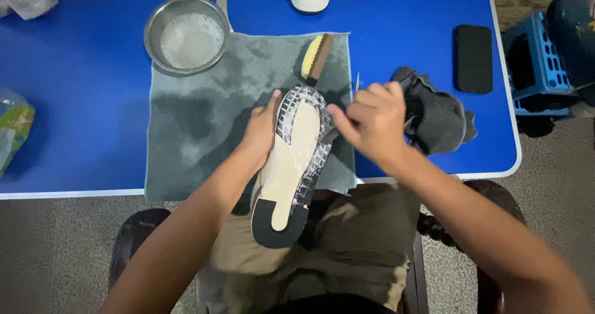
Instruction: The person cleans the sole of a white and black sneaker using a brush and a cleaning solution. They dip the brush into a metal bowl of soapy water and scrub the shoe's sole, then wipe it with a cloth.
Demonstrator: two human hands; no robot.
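A shoe point(291, 165) lies sole-up, heel over the person's lap, toe on the grey towel point(198, 122) at the blue tabletop point(80, 91) edge. The left hand point(260, 131) grips its side; the right hand point(372, 119) closes on a dark grey cloth point(437, 119) against the sole's edge. Farther off sit a brush point(317, 57), a steel bowl point(187, 35) of soapy water and a black phone point(473, 58).

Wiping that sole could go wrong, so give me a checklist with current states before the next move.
1. Left hand steadies shoe, sole up: ok.
2. Right hand grips dark cloth: ok.
3. Cloth touching the sole: cannot tell, hand blurred.
4. Towel under shoe's toe: ok; heel overhangs the lap.
5. Bowl of foamy water upright: ok.
6. Phone apart from bowl: ok.
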